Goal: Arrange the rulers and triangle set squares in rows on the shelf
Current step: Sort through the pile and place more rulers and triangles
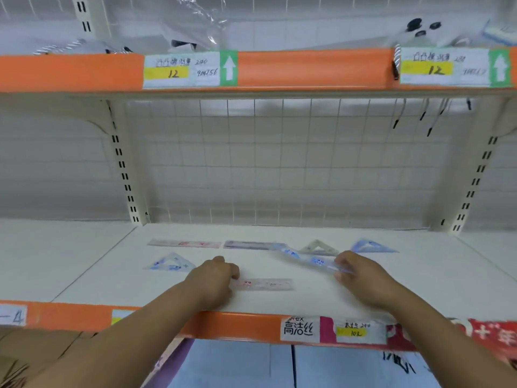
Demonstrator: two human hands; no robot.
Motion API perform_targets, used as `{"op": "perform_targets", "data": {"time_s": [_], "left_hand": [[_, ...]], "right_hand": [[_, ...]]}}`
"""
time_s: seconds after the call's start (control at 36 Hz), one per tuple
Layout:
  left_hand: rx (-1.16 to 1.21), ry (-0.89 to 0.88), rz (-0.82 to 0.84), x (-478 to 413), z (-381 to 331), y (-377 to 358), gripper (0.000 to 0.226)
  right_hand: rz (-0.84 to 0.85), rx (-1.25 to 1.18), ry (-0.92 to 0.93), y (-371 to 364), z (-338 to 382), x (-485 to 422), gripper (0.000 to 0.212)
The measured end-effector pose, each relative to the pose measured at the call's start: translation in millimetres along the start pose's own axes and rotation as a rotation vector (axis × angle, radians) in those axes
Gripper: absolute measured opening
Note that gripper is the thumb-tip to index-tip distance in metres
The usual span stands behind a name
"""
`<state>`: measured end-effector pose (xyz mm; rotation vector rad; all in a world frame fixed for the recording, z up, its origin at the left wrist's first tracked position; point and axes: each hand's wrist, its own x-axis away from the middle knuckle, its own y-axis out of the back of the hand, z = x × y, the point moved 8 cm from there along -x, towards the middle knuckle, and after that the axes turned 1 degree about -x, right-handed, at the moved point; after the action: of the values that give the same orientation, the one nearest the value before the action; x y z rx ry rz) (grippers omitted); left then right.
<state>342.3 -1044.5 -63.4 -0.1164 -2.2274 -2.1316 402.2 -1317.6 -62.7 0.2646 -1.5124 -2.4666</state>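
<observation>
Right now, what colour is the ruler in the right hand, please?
The ruler is clear with blue print; head view.

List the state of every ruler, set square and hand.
back pink ruler, flat, back row.
purple ruler, flat, back row.
clear set square, flat, back row.
right blue set square, flat, back row.
left blue set square, flat, front.
front pink ruler, flat, gripped by left hand.
blue ruler, angled, held by right hand.

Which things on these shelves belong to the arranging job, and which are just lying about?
Job: back row's pink ruler, purple ruler, pale set square, blue set square; front blue set square; front pink ruler at the left hand; blue ruler in the right hand.
Lying about: price labels, plastic bags, hanging cords.
</observation>
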Motion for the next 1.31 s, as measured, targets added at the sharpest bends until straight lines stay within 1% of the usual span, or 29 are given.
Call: {"op": "perform_targets", "data": {"time_s": [0.06,0.17,0.22,0.39,0.56,0.64,0.72,0.83,0.92,1.0,1.11,1.22,1.31], "left_hand": [[0.024,-0.026,0.023,1,3,-4,0.038],[0.08,-0.08,0.046,0,3,-8,0.039],[0.106,-0.109,0.032,-2,2,-6,0.039],[0.159,-0.138,0.029,-9,-2,-7,0.039],[0.158,-0.149,0.018,-14,-9,-7,0.038],[0.155,-0.13,0.01,-14,-9,-7,0.037],[0.151,-0.119,-0.008,-15,-10,-6,0.034],[0.138,-0.108,-0.015,-13,-9,-7,0.033],[0.132,-0.1,-0.016,-11,-8,-6,0.034],[0.128,-0.093,-0.022,-9,-6,-6,0.033],[0.125,-0.072,-0.02,-8,-1,-8,0.034],[0.128,-0.065,-0.021,-8,1,-12,0.036],[0.121,-0.051,-0.025,-6,6,-12,0.042]], "right_hand": [[0.0,0.028,-0.021,-1,-9,6,0.002],[0.058,0.11,-0.06,2,-27,15,0.021],[0.073,0.13,-0.08,6,-38,16,0.026],[0.109,0.183,-0.125,14,-67,13,0.014],[0.125,0.137,-0.127,12,-74,12,0.016],[0.118,0.135,-0.111,12,-77,10,0.024],[0.105,0.13,-0.089,13,-80,8,0.026],[0.11,0.134,-0.083,15,-81,10,0.015],[0.108,0.14,-0.092,17,-85,11,0.02],[0.105,0.125,-0.108,20,-88,13,0.031],[0.132,0.161,-0.135,22,-88,17,0.038],[0.136,0.151,-0.131,23,-83,18,0.042],[0.158,0.158,-0.145,23,-82,17,0.045]]}}
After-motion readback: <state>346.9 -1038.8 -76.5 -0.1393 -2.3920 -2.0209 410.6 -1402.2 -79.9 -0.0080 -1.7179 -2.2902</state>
